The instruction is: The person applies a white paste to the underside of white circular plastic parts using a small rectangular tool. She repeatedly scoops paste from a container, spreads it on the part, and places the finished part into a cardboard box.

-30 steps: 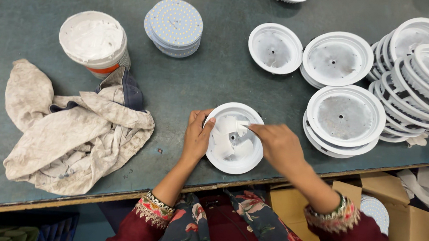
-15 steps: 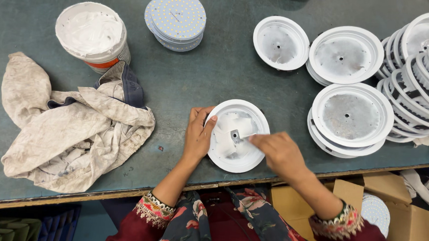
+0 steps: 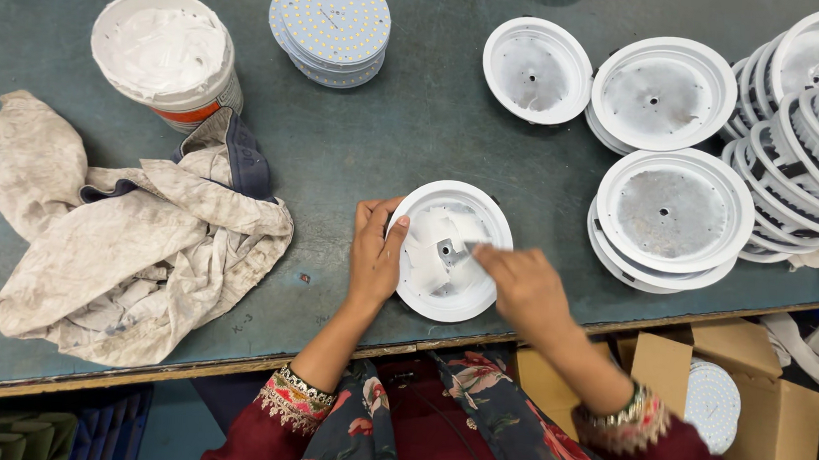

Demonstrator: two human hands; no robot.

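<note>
My left hand (image 3: 375,256) lies flat-fingered against the white round lamp housing (image 3: 449,249) near the bench (image 3: 415,136) edge; right-hand fingers (image 3: 498,261) pinch a paste spreader. Blurry, so paste could smear onto the rim, or the housing skid off.

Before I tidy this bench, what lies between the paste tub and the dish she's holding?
In the head view, between tub and dish: bare green tabletop, with the crumpled rag's corner near the tub.
</note>
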